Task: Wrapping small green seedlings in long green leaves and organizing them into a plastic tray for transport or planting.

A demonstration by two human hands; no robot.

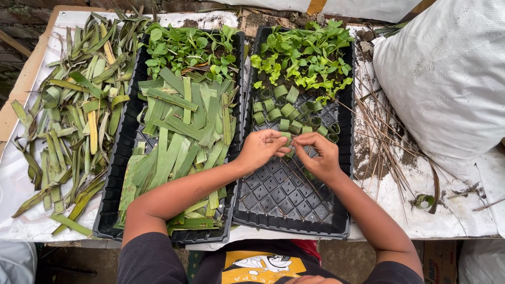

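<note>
My left hand (262, 149) and my right hand (320, 155) meet over the right black seedling tray (294, 210), both pinching a small rolled green leaf strip (287, 138) with a thin stick between them. Just beyond my fingers stand several rolled leaf cups (286, 110) in the tray's cells, and behind those grow green seedlings (302, 55). The near half of this tray shows bare cells.
A left black tray (111, 194) holds cut green leaf strips (184, 131) and seedlings (187, 47) at its far end. A heap of leaf strips (73, 110) lies on the white sheet at left. Thin sticks (384, 142) and a large white sack (452, 79) are at right.
</note>
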